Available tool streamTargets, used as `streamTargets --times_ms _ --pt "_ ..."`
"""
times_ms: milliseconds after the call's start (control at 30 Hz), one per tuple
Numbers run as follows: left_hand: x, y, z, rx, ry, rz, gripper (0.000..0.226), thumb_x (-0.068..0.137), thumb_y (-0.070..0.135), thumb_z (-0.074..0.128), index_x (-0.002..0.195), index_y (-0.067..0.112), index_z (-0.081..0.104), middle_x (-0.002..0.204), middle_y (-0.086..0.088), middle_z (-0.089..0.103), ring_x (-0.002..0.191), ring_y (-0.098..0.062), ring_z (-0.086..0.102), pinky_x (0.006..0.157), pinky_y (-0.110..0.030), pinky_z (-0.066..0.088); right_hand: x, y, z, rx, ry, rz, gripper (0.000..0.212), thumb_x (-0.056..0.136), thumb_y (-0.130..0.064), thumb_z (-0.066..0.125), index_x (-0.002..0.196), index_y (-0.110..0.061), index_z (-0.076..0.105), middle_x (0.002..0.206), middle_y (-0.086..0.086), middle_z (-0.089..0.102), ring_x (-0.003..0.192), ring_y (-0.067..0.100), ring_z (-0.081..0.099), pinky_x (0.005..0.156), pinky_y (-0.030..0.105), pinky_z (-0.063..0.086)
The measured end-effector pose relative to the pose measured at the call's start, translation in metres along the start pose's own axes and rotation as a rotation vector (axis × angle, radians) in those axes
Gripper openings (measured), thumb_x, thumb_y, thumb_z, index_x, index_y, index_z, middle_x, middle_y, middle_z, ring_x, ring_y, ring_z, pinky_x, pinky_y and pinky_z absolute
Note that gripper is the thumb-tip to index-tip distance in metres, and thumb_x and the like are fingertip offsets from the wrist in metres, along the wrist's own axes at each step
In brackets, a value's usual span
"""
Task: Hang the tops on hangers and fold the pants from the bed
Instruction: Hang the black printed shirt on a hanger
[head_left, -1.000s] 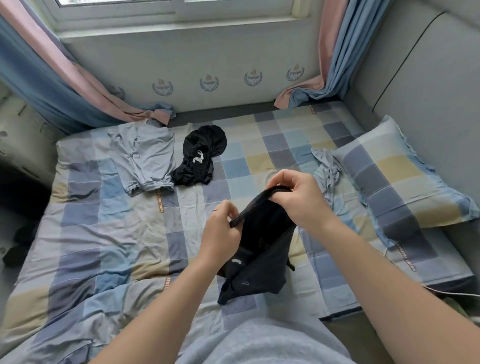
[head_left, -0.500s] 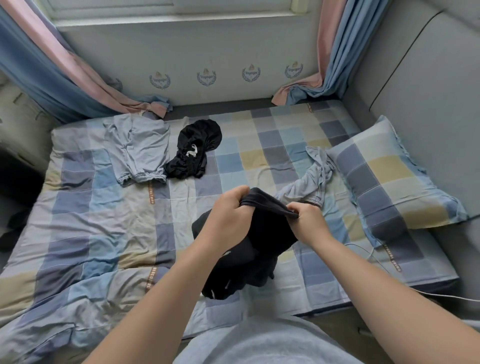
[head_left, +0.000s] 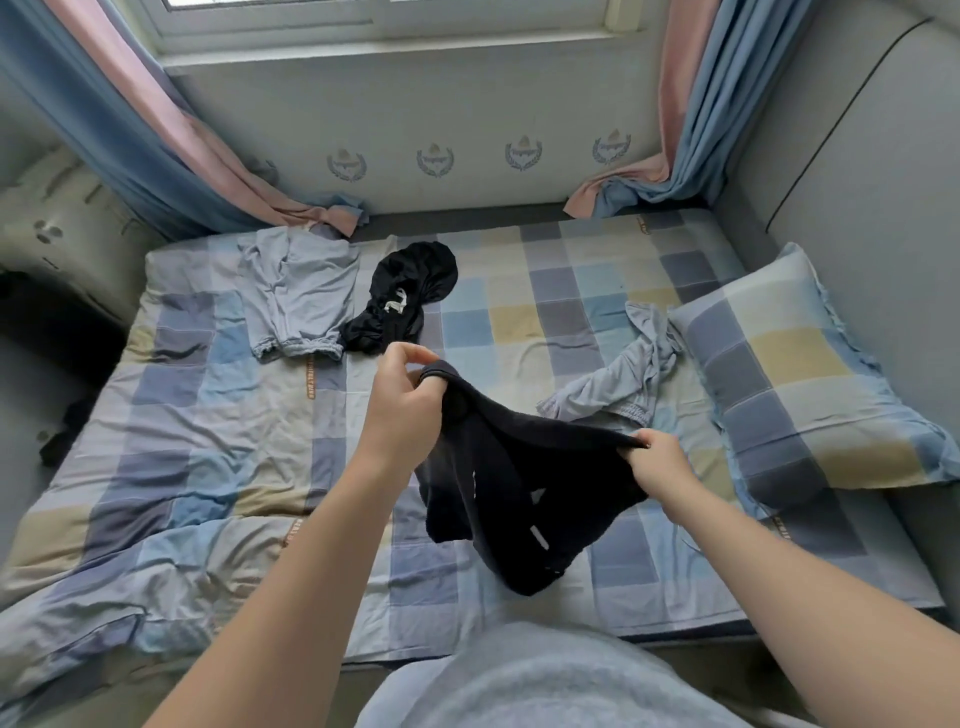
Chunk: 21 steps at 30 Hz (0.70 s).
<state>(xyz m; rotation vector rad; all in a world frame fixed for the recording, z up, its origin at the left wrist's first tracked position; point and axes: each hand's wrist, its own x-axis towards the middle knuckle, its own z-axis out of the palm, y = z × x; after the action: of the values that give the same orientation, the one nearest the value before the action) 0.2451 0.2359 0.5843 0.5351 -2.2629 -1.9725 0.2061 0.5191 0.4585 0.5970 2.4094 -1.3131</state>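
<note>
A dark navy garment (head_left: 519, 493) hangs over the bed's front half, stretched between both hands. My left hand (head_left: 405, 410) grips one end of its upper edge, fingers curled into the fabric. My right hand (head_left: 657, 460) pinches the other end, lower and to the right. A light grey garment (head_left: 296, 291) lies flat at the back left of the checked bedsheet (head_left: 208, 415). A crumpled black garment (head_left: 405, 296) lies beside it. Another light grey garment (head_left: 623, 374) is bunched next to the pillow.
A checked pillow (head_left: 810, 374) lies at the bed's right side against a grey padded wall (head_left: 857, 171). Blue and pink curtains (head_left: 171, 140) drape onto the bed's back corners below the window. Dark items sit on the floor at left (head_left: 67, 431).
My hands have drawn apart, spreading the navy garment's edge: the left hand rose up and left, the right hand moved right and lower. The view shifted slightly.
</note>
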Motion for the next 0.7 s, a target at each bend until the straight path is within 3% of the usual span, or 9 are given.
streamTargets --times_ms 100,200,267,400,500,600,667,700 --pt "-0.004 -0.015 0.013 0.006 0.009 -0.095 0.014 0.095 0.008 0.057 0.100 0.021 0.056 0.101 -0.017 0.069 0.084 -0.021 0.067 0.080 -0.046 0.058 -0.003 -0.026 -0.009 0.137 -0.095 -0.017 0.016 0.091 -0.004 0.060 0.082 -0.016 0.063 0.074 0.007 0.062 0.064 0.022 0.054 0.054 0.027 0.041" --pt "-0.014 -0.025 0.031 0.037 -0.026 -0.135 0.017 0.098 0.010 0.060 0.109 0.022 0.058 0.112 -0.007 0.067 0.092 -0.013 0.067 0.083 -0.033 0.057 -0.016 -0.051 -0.013 0.322 -0.185 -0.001 0.015 0.094 -0.003 0.058 0.086 -0.015 0.058 0.072 0.006 0.059 0.058 0.019 0.055 0.042 0.022 0.042" --pt "-0.022 -0.029 0.045 0.127 -0.095 -0.107 0.019 0.097 0.013 0.064 0.115 0.018 0.062 0.115 0.001 0.066 0.101 -0.010 0.064 0.089 -0.030 0.054 -0.028 -0.067 -0.018 0.458 -0.249 -0.005 0.012 0.095 -0.001 0.057 0.088 -0.011 0.056 0.073 0.008 0.059 0.059 0.018 0.059 0.043 0.024 0.047" --pt "-0.042 -0.023 0.078 0.159 -0.358 -0.073 0.021 0.092 0.018 0.072 0.112 0.012 0.067 0.107 0.001 0.073 0.097 -0.008 0.069 0.079 -0.017 0.052 -0.050 -0.094 -0.032 0.620 -0.422 -0.035 0.010 0.095 0.001 0.058 0.086 -0.004 0.056 0.075 0.014 0.056 0.063 0.022 0.063 0.054 0.029 0.056" --pt "-0.055 -0.021 0.105 0.184 -0.539 -0.071 0.035 0.087 0.022 0.076 0.119 0.022 0.062 0.109 0.003 0.071 0.099 -0.009 0.069 0.086 -0.027 0.057 -0.062 -0.109 -0.042 0.690 -0.462 -0.049 0.014 0.094 -0.001 0.060 0.083 -0.005 0.052 0.073 0.013 0.052 0.066 0.026 0.061 0.060 0.033 0.058" --pt "-0.060 -0.027 0.129 0.389 -0.475 -0.022 0.027 0.089 0.028 0.070 0.113 0.032 0.060 0.104 0.012 0.069 0.100 -0.013 0.064 0.080 -0.031 0.053 -0.069 -0.117 -0.053 0.766 -0.482 -0.067 0.020 0.093 -0.005 0.064 0.077 -0.009 0.053 0.060 0.004 0.055 0.057 0.020 0.063 0.060 0.032 0.058" --pt "-0.059 -0.032 0.136 0.470 -0.409 -0.073 0.005 0.096 0.027 0.060 0.101 0.027 0.061 0.093 0.005 0.068 0.089 -0.020 0.063 0.071 -0.034 0.049 -0.069 -0.120 -0.063 0.810 -0.482 -0.103 0.018 0.093 -0.008 0.065 0.078 -0.010 0.056 0.061 0.003 0.058 0.059 0.020 0.064 0.061 0.032 0.058" --pt "-0.057 -0.035 0.137 0.467 -0.387 -0.111 0.008 0.099 0.027 0.056 0.100 0.022 0.062 0.091 -0.003 0.069 0.086 -0.024 0.063 0.072 -0.038 0.049 -0.068 -0.120 -0.068 0.837 -0.472 -0.119 0.016 0.094 -0.010 0.065 0.079 -0.010 0.058 0.065 0.005 0.060 0.063 0.021 0.066 0.063 0.033 0.059"
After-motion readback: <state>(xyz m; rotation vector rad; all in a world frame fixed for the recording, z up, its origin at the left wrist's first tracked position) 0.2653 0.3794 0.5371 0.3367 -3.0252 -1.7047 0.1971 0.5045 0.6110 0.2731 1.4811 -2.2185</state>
